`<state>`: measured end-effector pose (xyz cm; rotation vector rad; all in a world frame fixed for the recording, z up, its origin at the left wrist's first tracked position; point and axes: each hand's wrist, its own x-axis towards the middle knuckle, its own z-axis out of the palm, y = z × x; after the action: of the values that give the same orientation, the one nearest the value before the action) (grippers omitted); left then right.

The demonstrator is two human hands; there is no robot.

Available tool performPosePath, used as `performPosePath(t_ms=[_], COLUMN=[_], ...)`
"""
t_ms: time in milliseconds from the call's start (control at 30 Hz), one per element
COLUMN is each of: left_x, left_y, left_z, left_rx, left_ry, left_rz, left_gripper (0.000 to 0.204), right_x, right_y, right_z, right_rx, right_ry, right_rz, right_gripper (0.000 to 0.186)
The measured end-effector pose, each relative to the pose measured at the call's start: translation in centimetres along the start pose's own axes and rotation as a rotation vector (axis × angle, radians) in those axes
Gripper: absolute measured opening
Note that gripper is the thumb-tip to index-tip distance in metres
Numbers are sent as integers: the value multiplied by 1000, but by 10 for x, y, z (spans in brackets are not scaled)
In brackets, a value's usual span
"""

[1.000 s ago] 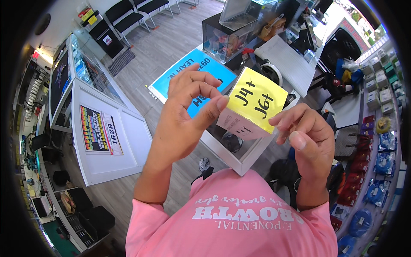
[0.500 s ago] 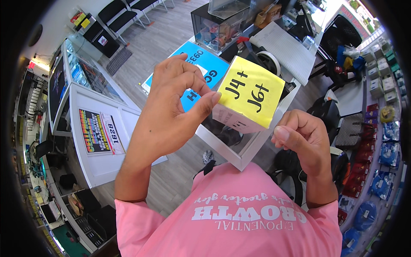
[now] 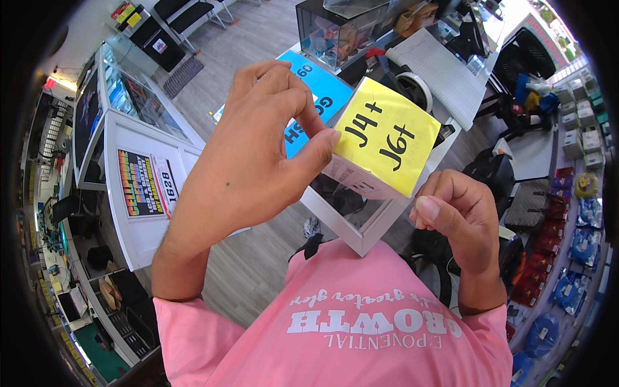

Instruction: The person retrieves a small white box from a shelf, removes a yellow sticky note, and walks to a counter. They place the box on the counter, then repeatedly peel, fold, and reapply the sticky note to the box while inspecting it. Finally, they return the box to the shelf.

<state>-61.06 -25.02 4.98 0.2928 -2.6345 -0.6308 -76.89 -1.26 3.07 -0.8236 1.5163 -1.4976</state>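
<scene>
A small white box [image 3: 361,184] with a yellow paper label [image 3: 387,132] on its top, marked by hand in black, stands out in front of me. I cannot tell whether it rests on the glass-topped counter [image 3: 359,240] beneath it. At the box's left edge is my left hand [image 3: 258,138], thumb and index finger closed in a pinch against the label's side. My right hand [image 3: 454,216] is closed too, thumb pressed on its curled fingers close to the box's near right corner. Whatever either pinch holds is too small or hidden to make out.
A blue sign [image 3: 316,84] lies behind my left hand. Further back are a clear display case [image 3: 332,39] and a white ribbed sheet [image 3: 445,71]. White display cabinets [image 3: 126,206] stand left; packaged goods [image 3: 583,193] hang at right. Dark chairs [image 3: 184,16] line the far wall.
The view has shifted slightly, so the box and blue sign appear a little further right. Both hands keep their pinches; the left forearm sits somewhat further left and nearer.
</scene>
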Motion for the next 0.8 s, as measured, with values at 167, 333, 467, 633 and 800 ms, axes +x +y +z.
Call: performPosePath(t_ms=[167,333,467,633,800], left_x=[2,3,5,3,2], left_y=[1,2,7,7,9], left_z=[-1,-1,-3,-3,-2], left_rx=[19,25,21,26,13], left_ry=[-11,-14,-23,-39,-30], left_rz=[-13,3,-12,-20,-37], left_gripper=[24,22,18,17,17], right_x=[3,7,8,9,11], right_y=[1,3,7,6,8], right_z=[-4,-6,-9,-9,-12], right_rx=[1,40,52,46,44], right_ry=[-12,-24,-37,-42,-57], right_rz=[0,23,25,47,54], right_gripper=[23,23,23,24,24])
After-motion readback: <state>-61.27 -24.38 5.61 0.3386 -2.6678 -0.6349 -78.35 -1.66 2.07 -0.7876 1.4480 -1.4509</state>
